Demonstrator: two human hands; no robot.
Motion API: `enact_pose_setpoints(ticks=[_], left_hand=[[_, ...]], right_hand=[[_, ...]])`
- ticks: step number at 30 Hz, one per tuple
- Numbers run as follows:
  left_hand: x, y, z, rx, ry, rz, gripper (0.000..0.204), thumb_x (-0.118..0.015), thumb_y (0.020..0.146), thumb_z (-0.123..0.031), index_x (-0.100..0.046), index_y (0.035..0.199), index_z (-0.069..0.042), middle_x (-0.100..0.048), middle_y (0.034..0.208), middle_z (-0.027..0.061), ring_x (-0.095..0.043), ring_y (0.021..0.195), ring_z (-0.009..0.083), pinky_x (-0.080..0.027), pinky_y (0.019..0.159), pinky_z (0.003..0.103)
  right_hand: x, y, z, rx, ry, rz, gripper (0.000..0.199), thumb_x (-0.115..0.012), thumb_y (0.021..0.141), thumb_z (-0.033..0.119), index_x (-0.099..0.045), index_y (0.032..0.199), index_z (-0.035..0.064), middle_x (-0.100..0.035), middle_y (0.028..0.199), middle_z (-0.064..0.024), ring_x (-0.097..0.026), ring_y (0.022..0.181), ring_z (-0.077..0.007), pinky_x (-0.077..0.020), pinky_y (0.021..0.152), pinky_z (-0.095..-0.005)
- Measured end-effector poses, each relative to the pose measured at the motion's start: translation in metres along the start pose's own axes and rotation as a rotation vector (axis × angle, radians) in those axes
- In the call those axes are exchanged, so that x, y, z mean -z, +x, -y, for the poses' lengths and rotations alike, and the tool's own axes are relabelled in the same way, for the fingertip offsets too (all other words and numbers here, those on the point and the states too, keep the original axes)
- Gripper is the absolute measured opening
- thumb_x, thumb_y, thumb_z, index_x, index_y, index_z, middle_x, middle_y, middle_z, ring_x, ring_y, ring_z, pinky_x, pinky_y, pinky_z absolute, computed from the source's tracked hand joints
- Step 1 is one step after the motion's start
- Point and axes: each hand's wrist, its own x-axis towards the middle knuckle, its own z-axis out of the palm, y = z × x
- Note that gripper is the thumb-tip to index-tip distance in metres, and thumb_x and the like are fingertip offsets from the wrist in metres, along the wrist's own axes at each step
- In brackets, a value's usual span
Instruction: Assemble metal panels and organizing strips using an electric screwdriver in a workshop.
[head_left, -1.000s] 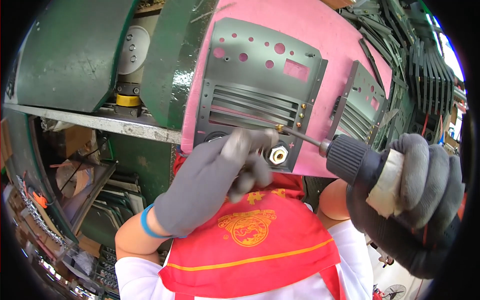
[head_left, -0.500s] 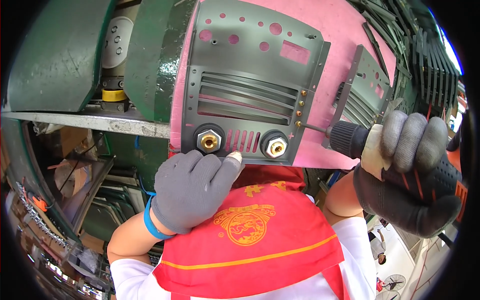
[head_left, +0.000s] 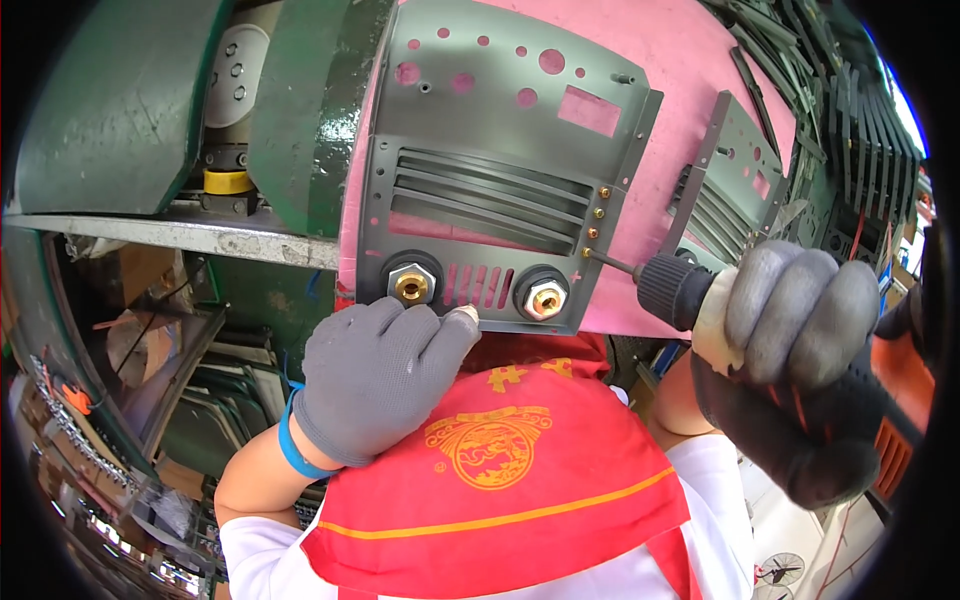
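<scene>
- Left hand [head_left: 375, 385], grey-gloved, presses curled fingers [head_left: 455, 325] against the lower edge of the grey metal panel [head_left: 490, 130], gripping nothing.
- Right hand [head_left: 800, 360], dark-gloved, is closed around a power screwdriver [head_left: 690, 292]; its bit meets the panel's right edge.
- The panel lies on a pink surface [head_left: 690, 60].
- Two brass sockets: one [head_left: 411, 287] just above the left fingers, one [head_left: 545, 298] to its right.
- Four small brass screws [head_left: 596, 212] line the right edge.
- A second grey panel [head_left: 740, 170] lies beside it.
</scene>
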Motion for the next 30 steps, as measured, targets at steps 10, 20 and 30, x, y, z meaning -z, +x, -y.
enact_pose_setpoints(ticks=[10, 20, 30], left_hand=[[0.002, 0.001, 0.000, -0.010, 0.011, -0.015, 0.025, -0.080, 0.075, -0.020, -0.070, 0.096, -0.012, -0.046, 0.066, 0.0006, -0.051, 0.058, 0.0198, -0.039, 0.050, 0.033], [-0.002, 0.071, -0.013, 0.027, -0.351, -0.120, 0.029, -0.077, 0.080, -0.016, -0.065, 0.105, -0.008, -0.056, 0.081, 0.0051, -0.055, 0.068, 0.0215, -0.046, 0.059, 0.032], [0.015, 0.111, -0.003, 0.677, -1.750, 0.212, 0.044, -0.047, 0.104, -0.021, -0.050, 0.141, 0.002, -0.065, 0.101, 0.0060, -0.042, 0.073, 0.0061, -0.037, 0.062, 0.022]], right_hand=[[0.007, 0.014, -0.008, 0.075, -0.007, 0.289, 0.090, -0.079, 0.079, 0.031, -0.035, 0.153, 0.0054, -0.059, 0.081, 0.0006, -0.058, 0.058, -0.0076, -0.0517, 0.050, -0.0185], [0.047, 0.012, 0.042, 0.198, 0.045, -0.211, 0.027, -0.080, 0.069, 0.025, -0.054, 0.066, 0.0214, -0.052, 0.057, 0.0106, -0.052, 0.054, -0.0010, -0.0400, 0.052, -0.0174], [0.019, 0.028, 0.042, 0.393, 0.269, -0.508, 0.017, -0.073, 0.072, 0.018, -0.055, 0.073, 0.0163, -0.056, 0.064, 0.0090, -0.050, 0.059, -0.0025, -0.0393, 0.061, -0.0190]])
